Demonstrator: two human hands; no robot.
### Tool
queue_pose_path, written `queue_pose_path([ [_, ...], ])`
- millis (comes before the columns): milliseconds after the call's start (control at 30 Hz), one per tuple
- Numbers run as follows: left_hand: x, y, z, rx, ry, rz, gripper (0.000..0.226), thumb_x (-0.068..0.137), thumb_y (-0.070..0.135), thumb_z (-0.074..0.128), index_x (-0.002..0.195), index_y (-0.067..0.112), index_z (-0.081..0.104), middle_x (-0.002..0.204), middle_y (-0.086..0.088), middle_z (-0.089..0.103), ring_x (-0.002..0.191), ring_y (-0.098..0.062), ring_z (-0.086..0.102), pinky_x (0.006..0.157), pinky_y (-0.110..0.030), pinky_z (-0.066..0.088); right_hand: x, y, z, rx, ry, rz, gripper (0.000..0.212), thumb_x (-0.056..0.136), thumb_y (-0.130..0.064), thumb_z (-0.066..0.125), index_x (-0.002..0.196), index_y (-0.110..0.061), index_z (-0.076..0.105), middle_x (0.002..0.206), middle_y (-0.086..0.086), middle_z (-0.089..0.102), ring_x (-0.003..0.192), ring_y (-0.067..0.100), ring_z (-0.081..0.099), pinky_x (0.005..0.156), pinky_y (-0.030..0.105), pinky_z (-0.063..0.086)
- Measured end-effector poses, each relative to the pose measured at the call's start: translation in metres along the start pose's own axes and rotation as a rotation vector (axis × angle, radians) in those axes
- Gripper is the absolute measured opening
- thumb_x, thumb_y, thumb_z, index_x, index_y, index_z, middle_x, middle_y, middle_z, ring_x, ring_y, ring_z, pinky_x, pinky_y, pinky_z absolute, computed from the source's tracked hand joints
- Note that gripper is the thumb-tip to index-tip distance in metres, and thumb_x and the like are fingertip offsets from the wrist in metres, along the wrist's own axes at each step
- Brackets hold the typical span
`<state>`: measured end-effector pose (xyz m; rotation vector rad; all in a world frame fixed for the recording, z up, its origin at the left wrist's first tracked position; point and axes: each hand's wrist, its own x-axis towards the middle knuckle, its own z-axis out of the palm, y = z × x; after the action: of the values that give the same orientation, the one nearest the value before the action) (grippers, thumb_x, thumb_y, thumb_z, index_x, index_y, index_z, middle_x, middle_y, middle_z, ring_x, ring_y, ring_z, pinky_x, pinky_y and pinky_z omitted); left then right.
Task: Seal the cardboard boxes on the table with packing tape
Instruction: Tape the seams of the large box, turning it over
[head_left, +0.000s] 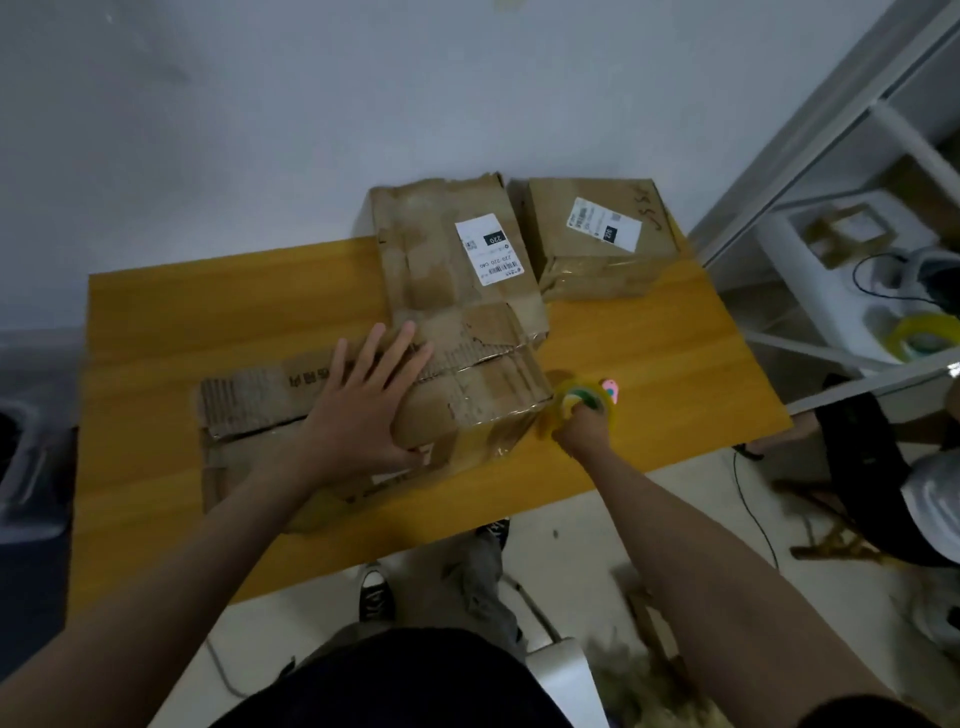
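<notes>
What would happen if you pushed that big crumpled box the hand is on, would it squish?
Probably a little. The big box looks creased and torn, so its cardboard likely bends easily. The left hand presses flat on it, which suggests it could slide on the smooth table. It sits low and wide, so it probably won't tip.

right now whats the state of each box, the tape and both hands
near box: flaps folded shut, worn, left hand on top
far box: closed, labelled, untouched
flat cardboard: lying on the table
tape roll: gripped at the near box's right corner
left hand: fingers spread, pressing
right hand: gripping the roll
</notes>
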<state>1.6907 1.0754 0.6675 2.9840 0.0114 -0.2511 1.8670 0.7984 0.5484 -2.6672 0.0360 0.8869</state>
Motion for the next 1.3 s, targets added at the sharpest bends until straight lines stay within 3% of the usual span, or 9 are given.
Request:
queue_pose_path([
  [133, -0.002, -0.003, 0.003, -0.001, 0.052, 0.021, 0.127, 0.062, 0.086, 0.051, 0.162, 0.023, 0.005, 0.170, -0.003, -0.005, 0.155, -0.033, -0.007, 0.120, -0.066, 0.002, 0.016, 0.008, 0.013, -0.176, 0.031, -0.022, 0.011, 0.098, -0.003, 0.060, 0.108, -0.002, 0.065, 0.111, 0.017, 0.070, 0.102, 0.033, 0.067, 0.073, 0.038, 0.053],
  [267, -0.007, 0.003, 0.004, 0.009, 0.067, 0.019, 0.126, 0.064, 0.087, 0.049, 0.162, 0.025, 0.001, 0.170, -0.002, -0.008, 0.155, -0.031, -0.009, 0.121, -0.064, 0.002, 0.019, 0.016, 0.019, -0.229, 0.108, -0.074, 0.016, 0.099, -0.001, 0.059, 0.111, -0.004, 0.068, 0.110, 0.015, 0.071, 0.103, 0.034, 0.068, 0.072, 0.038, 0.050],
  [533, -0.009, 0.008, -0.005, -0.024, -0.021, -0.010, 0.126, 0.060, 0.088, 0.037, 0.160, 0.029, -0.012, 0.165, 0.003, -0.027, 0.152, -0.026, -0.025, 0.121, -0.060, -0.010, -0.022, -0.006, -0.027, 0.257, 0.419, -0.275, 0.025, 0.093, -0.017, 0.070, 0.110, 0.002, 0.070, 0.101, 0.019, 0.071, 0.098, 0.037, 0.061, 0.089, 0.046, 0.047],
  [767, -0.016, 0.015, -0.016, -0.080, -0.106, -0.022, 0.126, 0.073, 0.087, 0.054, 0.155, 0.032, -0.025, 0.159, 0.007, -0.040, 0.148, -0.023, -0.034, 0.121, -0.055, -0.016, -0.145, -0.089, -0.086, 0.872, 0.509, -0.638, 0.013, 0.105, -0.015, 0.045, 0.115, -0.009, 0.052, 0.098, 0.009, 0.056, 0.079, 0.014, 0.051, 0.066, 0.031, 0.044],
  [867, -0.020, 0.017, -0.046, -0.287, -0.147, -0.084, 0.116, 0.075, 0.092, 0.041, 0.159, 0.033, -0.014, 0.163, 0.011, -0.025, 0.153, -0.018, -0.019, 0.124, -0.050, -0.008, -0.182, -0.128, -0.083, 0.889, 0.394, -0.762, 0.010, 0.107, -0.013, 0.046, 0.114, -0.008, 0.050, 0.092, -0.002, 0.054, 0.076, 0.006, 0.050, 0.065, 0.025, 0.043],
  [933, -0.021, 0.012, -0.072, -0.632, -0.132, -0.197, 0.106, 0.076, 0.095, 0.030, 0.159, 0.040, -0.007, 0.167, 0.014, -0.006, 0.155, -0.017, 0.002, 0.126, -0.049, 0.006, -0.198, -0.150, -0.072, 0.867, 0.275, -0.802, 0.015, 0.106, -0.023, 0.047, 0.117, -0.014, 0.051, 0.099, -0.002, 0.059, 0.083, 0.006, 0.056, 0.070, 0.026, 0.048],
  [1033, -0.018, -0.009, -0.096, -0.990, 0.101, -0.230, 0.110, 0.069, 0.102, 0.021, 0.159, 0.042, 0.002, 0.167, 0.018, 0.004, 0.155, -0.011, 0.008, 0.126, -0.047, 0.010, -0.210, -0.171, -0.048, 0.849, 0.102, -0.765, 0.023, 0.109, -0.025, 0.045, 0.126, -0.011, 0.051, 0.110, 0.002, 0.062, 0.094, 0.004, 0.061, 0.079, 0.024, 0.052],
  [1133, -0.019, -0.025, -0.112, -0.985, 0.205, -0.205, 0.078, 0.094, 0.076, 0.032, 0.159, 0.033, 0.025, 0.164, 0.012, 0.026, 0.150, -0.010, 0.025, 0.123, -0.038, 0.019, -0.215, -0.183, -0.031, 0.830, 0.007, -0.741, 0.032, 0.105, -0.036, 0.046, 0.129, -0.014, 0.049, 0.120, 0.012, 0.063, 0.103, 0.017, 0.061, 0.086, 0.034, 0.053],
  [1300, -0.020, -0.036, -0.116, -0.817, 0.269, -0.139, 0.038, 0.107, 0.034, 0.045, 0.136, 0.018, 0.062, 0.136, -0.001, 0.059, 0.128, -0.018, 0.053, 0.094, -0.020, 0.038, -0.220, -0.187, -0.030, 0.798, -0.009, -0.751, 0.022, 0.109, -0.022, 0.044, 0.129, -0.014, 0.048, 0.119, 0.015, 0.062, 0.098, 0.016, 0.061, 0.078, 0.024, 0.052],
])
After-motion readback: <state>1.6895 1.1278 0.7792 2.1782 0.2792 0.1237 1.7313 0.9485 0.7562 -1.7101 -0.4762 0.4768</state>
